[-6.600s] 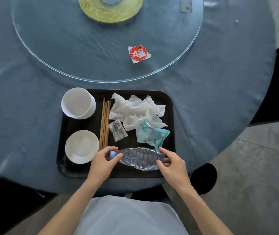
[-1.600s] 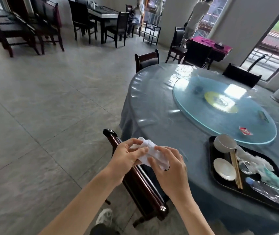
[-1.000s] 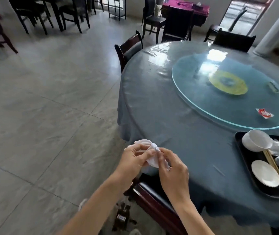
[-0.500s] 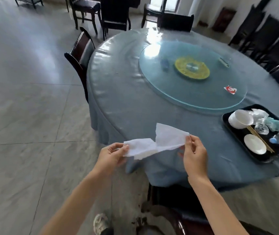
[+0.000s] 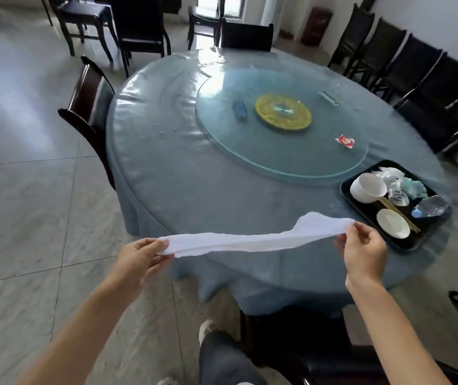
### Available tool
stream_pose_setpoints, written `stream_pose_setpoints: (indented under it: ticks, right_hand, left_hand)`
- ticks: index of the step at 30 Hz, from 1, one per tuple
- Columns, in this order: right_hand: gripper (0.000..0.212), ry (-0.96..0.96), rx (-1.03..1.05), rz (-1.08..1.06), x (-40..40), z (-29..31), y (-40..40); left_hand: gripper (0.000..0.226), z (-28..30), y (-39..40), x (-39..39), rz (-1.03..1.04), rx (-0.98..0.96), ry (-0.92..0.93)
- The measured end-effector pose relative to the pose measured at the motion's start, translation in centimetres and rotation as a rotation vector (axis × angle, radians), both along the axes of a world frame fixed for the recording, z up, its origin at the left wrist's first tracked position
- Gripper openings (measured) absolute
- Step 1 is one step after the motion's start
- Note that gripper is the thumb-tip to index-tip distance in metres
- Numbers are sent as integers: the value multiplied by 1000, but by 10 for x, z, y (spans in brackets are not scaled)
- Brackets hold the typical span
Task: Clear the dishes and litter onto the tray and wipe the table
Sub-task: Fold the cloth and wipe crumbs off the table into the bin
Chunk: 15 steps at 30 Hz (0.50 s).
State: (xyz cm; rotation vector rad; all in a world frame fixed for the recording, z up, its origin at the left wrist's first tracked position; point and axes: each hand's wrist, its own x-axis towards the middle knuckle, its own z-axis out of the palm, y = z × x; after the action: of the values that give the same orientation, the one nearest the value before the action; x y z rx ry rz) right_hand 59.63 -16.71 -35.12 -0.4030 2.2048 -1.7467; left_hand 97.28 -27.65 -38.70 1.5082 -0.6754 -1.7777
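Item: white cloth (image 5: 253, 238), held taut in the air over the near edge of the round table (image 5: 183, 190), not touching the blue tablecloth. Long axis ran left to right across the view, the right end a little higher and farther from the person. The left hand (image 5: 139, 257) pinched the left end; the right hand (image 5: 362, 245) pinched the right end, fingers curled on the fabric.

Progress, as judged: clearing looked largely done. The black tray (image 5: 361, 204) at the right edge carried a bowl (image 5: 368, 187), a small plate (image 5: 392, 223), chopsticks (image 5: 400, 215), a crushed bottle (image 5: 432, 207) and crumpled wrappers (image 5: 405, 184). A red-and-white scrap (image 5: 345, 140) and a small blue object (too blurred to identify) lay on the glass turntable (image 5: 250, 151). Wiping had not begun.
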Motion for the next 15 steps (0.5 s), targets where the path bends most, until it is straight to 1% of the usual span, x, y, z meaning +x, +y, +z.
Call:
stream_pose_setpoints:
  ticks: [1, 3, 5, 7, 10, 12, 13, 15]
  right_hand:
    - [17, 8, 4, -21, -6, 1, -1]
    - [26, 29, 25, -44, -15, 1, -9]
    - [20, 64, 66, -35, -26, -2, -25]
    - [11, 100, 154, 0, -38, -10, -51]
    - [11, 111, 332, 111, -58, -37, -115]
    - [11, 98, 424, 213, -69, -62, -167]
    - [10, 96, 450, 269, -72, -75, -194]
    - [11, 54, 458, 376, -74, -99, -246]
  left_hand:
    - [4, 0, -2, -4, 7, 18, 6]
    - [15, -3, -7, -13, 29, 51, 0]
    - [19, -8, -14, -21, 30, 86, 4]
    - [13, -17, -25, -29, 7, 137, -12]
    - [6, -37, -59, -38, 35, 300, -1]
    - [6, -53, -90, -45, 118, 427, 54]
    - [8, -62, -107, -48, 161, 459, 72]
    - [13, -82, -142, -52, 245, 444, 65]
